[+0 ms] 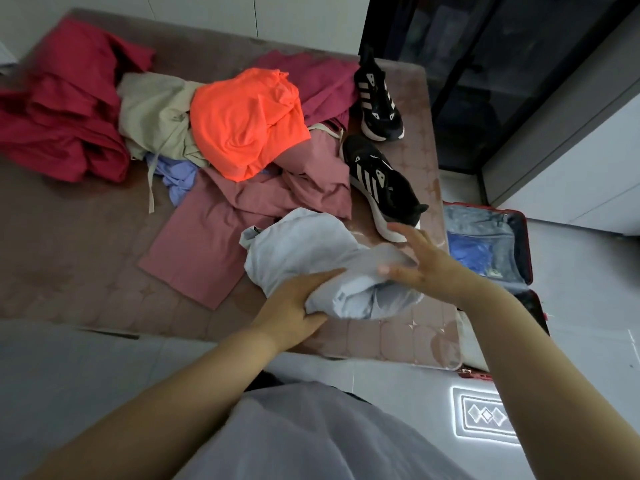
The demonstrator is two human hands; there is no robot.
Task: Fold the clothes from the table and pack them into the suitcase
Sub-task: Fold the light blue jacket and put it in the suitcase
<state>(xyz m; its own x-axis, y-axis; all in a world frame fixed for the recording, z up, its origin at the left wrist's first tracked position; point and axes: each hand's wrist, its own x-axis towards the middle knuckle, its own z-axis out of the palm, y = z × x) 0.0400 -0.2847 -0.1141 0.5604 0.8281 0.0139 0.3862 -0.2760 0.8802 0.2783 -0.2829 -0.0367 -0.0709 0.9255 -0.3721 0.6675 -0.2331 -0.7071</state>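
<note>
A light grey garment lies bunched near the table's front right. My left hand grips its near edge, thumb underneath and fingers on top. My right hand hovers over its right side with fingers spread and straight, touching the cloth lightly. Behind it, a pink garment is spread flat. An orange shirt tops a pile with beige, lilac and maroon clothes. Red clothes lie at the far left. The open red suitcase sits on the floor to the right of the table.
Two black sneakers with white stripes lie on the table's right side. The table has a brown quilted cover. A dark glass cabinet stands behind the suitcase. A patterned mat lies on the grey floor.
</note>
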